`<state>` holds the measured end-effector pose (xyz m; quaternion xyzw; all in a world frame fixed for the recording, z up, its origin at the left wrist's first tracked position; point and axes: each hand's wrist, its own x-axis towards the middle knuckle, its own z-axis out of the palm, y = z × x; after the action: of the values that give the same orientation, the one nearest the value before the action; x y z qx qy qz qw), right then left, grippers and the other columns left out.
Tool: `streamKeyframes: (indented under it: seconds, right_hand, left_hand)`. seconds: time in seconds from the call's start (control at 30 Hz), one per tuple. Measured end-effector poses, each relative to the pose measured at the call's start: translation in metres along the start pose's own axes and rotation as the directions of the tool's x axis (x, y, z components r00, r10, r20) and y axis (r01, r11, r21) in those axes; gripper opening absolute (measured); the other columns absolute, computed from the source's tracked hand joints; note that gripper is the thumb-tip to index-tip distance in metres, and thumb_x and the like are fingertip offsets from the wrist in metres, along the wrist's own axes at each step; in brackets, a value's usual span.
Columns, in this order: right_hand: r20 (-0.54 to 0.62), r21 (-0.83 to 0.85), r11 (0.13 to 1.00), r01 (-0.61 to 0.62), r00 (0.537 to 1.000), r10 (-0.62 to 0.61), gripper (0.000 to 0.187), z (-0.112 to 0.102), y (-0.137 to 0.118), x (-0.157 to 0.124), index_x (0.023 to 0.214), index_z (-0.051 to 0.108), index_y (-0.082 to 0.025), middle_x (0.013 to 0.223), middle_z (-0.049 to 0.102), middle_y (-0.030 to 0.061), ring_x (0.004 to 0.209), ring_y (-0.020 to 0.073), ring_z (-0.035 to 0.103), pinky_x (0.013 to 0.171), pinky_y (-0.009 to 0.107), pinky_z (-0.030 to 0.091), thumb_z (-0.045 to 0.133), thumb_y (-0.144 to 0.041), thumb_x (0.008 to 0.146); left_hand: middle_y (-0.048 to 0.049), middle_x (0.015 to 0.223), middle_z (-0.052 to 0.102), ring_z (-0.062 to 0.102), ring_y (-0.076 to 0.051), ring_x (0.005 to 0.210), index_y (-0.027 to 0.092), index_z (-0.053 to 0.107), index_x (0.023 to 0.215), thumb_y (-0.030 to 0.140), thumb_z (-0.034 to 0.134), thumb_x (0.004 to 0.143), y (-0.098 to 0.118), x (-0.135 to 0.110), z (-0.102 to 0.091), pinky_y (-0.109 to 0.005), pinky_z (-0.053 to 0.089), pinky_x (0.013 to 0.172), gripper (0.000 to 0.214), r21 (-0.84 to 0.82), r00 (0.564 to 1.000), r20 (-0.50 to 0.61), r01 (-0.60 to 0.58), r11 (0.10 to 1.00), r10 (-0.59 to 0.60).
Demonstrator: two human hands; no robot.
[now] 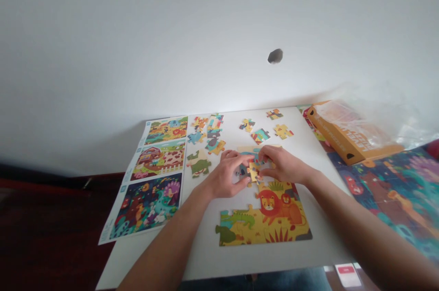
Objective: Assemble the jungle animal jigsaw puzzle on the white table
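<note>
A yellow puzzle piece is between my two hands, just above the lion section of a partly joined jigsaw puzzle. My left hand has its thumb and fingers curled at the piece's left side. From the right, my right hand closes its thumb and fingers on the same piece. My hands partly cover more puzzle pieces beneath and behind them. The joined part shows lions, a crocodile and yellow ground. A green crocodile-like piece lies left of my left hand.
Several loose pieces lie farther back, with a yellow piece at the right. A picture sheet lies along the left side of the white table. An orange box with clear plastic rests on a dark finished puzzle.
</note>
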<state>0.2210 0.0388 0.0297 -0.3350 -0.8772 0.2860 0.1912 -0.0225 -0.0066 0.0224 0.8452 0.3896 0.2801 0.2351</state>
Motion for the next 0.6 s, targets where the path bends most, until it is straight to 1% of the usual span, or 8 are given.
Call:
streamKeyframes:
  seconds: [0.07,0.2,0.27,0.33,0.4,0.5,0.6]
  right_hand:
    - [-0.004,-0.016,1.000,0.013,1.000,-0.014,0.025,0.0022,0.0004,-0.0002,0.095,0.054,-0.020,0.088,0.058,0.0016,0.077,0.0152,0.052,0.070,0.026,0.040,0.072,-0.030,0.082]
    - [-0.002,-0.035,0.999,0.012,1.000,-0.012,0.023,0.0041,-0.0019,-0.0007,0.095,0.055,-0.020,0.090,0.059,0.0031,0.079,0.0165,0.054,0.070,0.027,0.040,0.070,-0.031,0.083]
    - [-0.006,-0.045,0.999,0.010,1.000,-0.010,0.022,0.0041,-0.0034,-0.0008,0.096,0.055,-0.020,0.092,0.059,0.0041,0.081,0.0173,0.055,0.071,0.028,0.041,0.069,-0.032,0.084]
    - [-0.023,-0.051,0.999,0.007,1.000,-0.008,0.022,0.0038,-0.0043,-0.0006,0.098,0.056,-0.021,0.093,0.060,0.0047,0.081,0.0177,0.056,0.072,0.029,0.042,0.069,-0.034,0.085]
    - [-0.053,-0.052,0.999,-0.001,0.999,-0.002,0.025,0.0037,-0.0045,-0.0003,0.100,0.057,-0.021,0.093,0.060,0.0051,0.081,0.0181,0.057,0.073,0.030,0.043,0.068,-0.038,0.086]
    - [-0.077,-0.062,0.998,-0.010,0.997,0.005,0.032,0.0042,-0.0046,-0.0002,0.106,0.058,-0.021,0.096,0.060,0.0059,0.084,0.0192,0.059,0.077,0.032,0.045,0.068,-0.044,0.086]
    - [-0.046,-0.095,0.995,0.001,0.999,-0.006,0.037,0.0065,-0.0062,-0.0006,0.111,0.060,-0.020,0.100,0.059,0.0075,0.088,0.0207,0.059,0.079,0.033,0.046,0.068,-0.045,0.086]
  left_hand:
    - [-0.0053,0.105,0.070,0.060,-0.024,0.102,0.023,0.055,0.131,0.026,0.061,0.083,0.0017,0.0007,0.0014,-0.045,0.038,0.104,0.049,-0.006,1.000,-0.004,-0.006,1.000,0.006]
    - [-0.0042,0.103,0.073,0.062,-0.023,0.101,0.024,0.065,0.111,0.024,0.056,0.086,0.0018,0.0021,0.0038,-0.044,0.038,0.104,0.027,0.029,1.000,0.006,-0.007,1.000,0.007]
    - [-0.0031,0.099,0.073,0.062,-0.023,0.100,0.024,0.067,0.107,0.025,0.057,0.084,0.0010,0.0022,0.0043,-0.044,0.038,0.105,0.024,0.040,1.000,0.012,-0.011,0.999,0.010]
    - [-0.0024,0.097,0.073,0.062,-0.022,0.099,0.025,0.067,0.105,0.023,0.057,0.084,0.0000,0.0019,0.0042,-0.044,0.038,0.106,0.024,0.043,1.000,-0.016,-0.018,0.999,0.019]
    - [-0.0025,0.097,0.073,0.062,-0.022,0.098,0.025,0.067,0.105,0.021,0.055,0.085,-0.0012,0.0014,0.0034,-0.043,0.039,0.104,0.024,0.042,0.998,-0.066,-0.021,0.999,0.024]
    - [-0.0038,0.091,0.072,0.063,-0.022,0.092,0.023,0.068,0.097,0.018,0.049,0.085,-0.0039,0.0006,0.0006,-0.042,0.044,0.097,0.023,0.038,0.984,-0.180,0.013,0.999,-0.006]
    - [-0.0049,0.087,0.071,0.063,-0.022,0.089,0.021,0.068,0.090,0.017,0.045,0.084,-0.0073,0.0000,-0.0036,-0.041,0.047,0.090,0.024,0.008,0.943,-0.325,0.079,0.997,-0.072]
